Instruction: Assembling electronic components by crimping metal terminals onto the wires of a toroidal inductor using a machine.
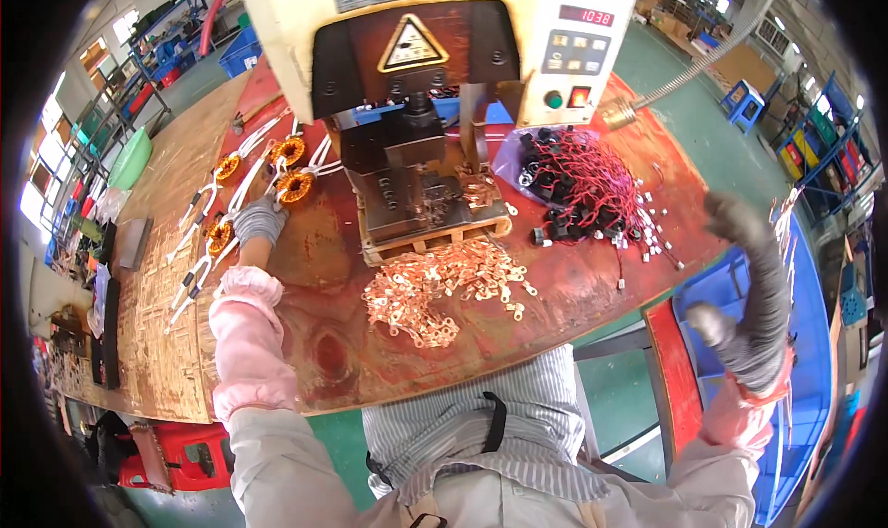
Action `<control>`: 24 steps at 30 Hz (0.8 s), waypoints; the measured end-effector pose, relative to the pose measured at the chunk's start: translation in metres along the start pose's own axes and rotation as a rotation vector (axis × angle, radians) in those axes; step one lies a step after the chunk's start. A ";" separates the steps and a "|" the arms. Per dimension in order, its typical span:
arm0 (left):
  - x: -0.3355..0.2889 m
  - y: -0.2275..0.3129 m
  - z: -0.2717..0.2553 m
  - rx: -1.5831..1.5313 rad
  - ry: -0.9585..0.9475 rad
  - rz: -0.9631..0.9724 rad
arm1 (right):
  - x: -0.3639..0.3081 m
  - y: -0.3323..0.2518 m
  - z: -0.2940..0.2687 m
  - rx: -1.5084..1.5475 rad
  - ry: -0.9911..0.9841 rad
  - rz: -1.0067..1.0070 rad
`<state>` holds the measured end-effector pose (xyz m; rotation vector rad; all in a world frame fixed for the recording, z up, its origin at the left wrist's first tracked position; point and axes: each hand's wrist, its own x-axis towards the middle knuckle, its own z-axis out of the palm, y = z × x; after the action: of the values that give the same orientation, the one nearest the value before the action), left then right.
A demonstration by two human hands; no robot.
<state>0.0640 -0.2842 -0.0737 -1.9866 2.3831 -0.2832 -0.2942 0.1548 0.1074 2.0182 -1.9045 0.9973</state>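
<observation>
Several ring-shaped coils wound with copper wire, with white sleeved leads, lie at the left of the red-topped table. Among them is my left hand (260,220) in a grey glove, fingers bent together over the white leads, right beside one copper coil (294,188). Whatever its fingertips hold is hidden. Another coil (220,238) rests just left of the wrist. My right hand (751,301), also gloved, is raised off the table's right edge above a blue bin (803,343). Its thumb and fingers are spread apart, with nothing between them.
A cream press machine (287,42) with a control panel stands ahead. Before its metal die (444,215) lies a heap of copper terminals (444,288). Black parts with red wires (583,177) are piled on the right. A red stool (190,454) stands lower left.
</observation>
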 end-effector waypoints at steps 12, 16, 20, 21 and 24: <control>-0.099 -0.129 -0.048 -0.840 0.322 -0.060 | -0.004 -0.045 0.126 0.346 -0.324 -0.199; -0.229 -0.158 -0.092 -0.857 0.348 -0.151 | 0.005 -0.111 0.164 0.350 -0.196 -0.572; -0.317 -0.098 -0.099 -0.975 0.141 -0.081 | -0.001 -0.159 0.183 0.039 0.078 -0.883; -0.334 -0.075 -0.105 -0.965 0.104 0.010 | -0.006 -0.161 0.187 0.003 0.060 -0.879; -0.384 -0.064 -0.095 -0.896 -0.023 0.177 | -0.025 -0.168 0.191 -0.028 -0.118 -0.880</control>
<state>0.1850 0.0923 -0.0070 -1.9303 2.9336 0.9686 -0.0710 0.0930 -0.0007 2.5308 -0.8386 0.6017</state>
